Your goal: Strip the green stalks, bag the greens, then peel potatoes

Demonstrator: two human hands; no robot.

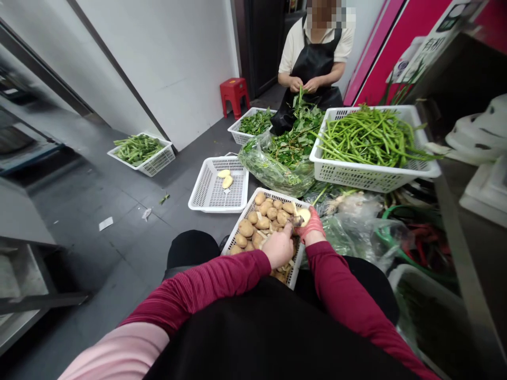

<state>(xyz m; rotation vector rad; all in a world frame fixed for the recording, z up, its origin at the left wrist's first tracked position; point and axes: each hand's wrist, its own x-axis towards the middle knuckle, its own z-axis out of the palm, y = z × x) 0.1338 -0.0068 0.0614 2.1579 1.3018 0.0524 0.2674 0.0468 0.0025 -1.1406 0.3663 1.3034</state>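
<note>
My left hand (279, 246) is bare and closed around what looks like a peeler (295, 220), mostly hidden by fingers and blur. It meets a partly peeled potato (304, 217), pale yellow on the side facing up. My right hand (311, 227), in a reddish glove, grips that potato from the right. Both hands are over the right side of a white basket (228, 248) between my knees. Unpeeled brown potatoes (246, 227) fill it, with strips of peel among them. Farther forward, a second white basket (198, 196) holds two peeled potatoes (227, 182).
Opposite me, a person (312, 58) handles green stems above a bag of leafy greens (285, 158). A large basket of green stalks (368, 177) stands at right. A basket of greens (156, 165) lies by the wall at left. A red stool (234, 95) stands behind.
</note>
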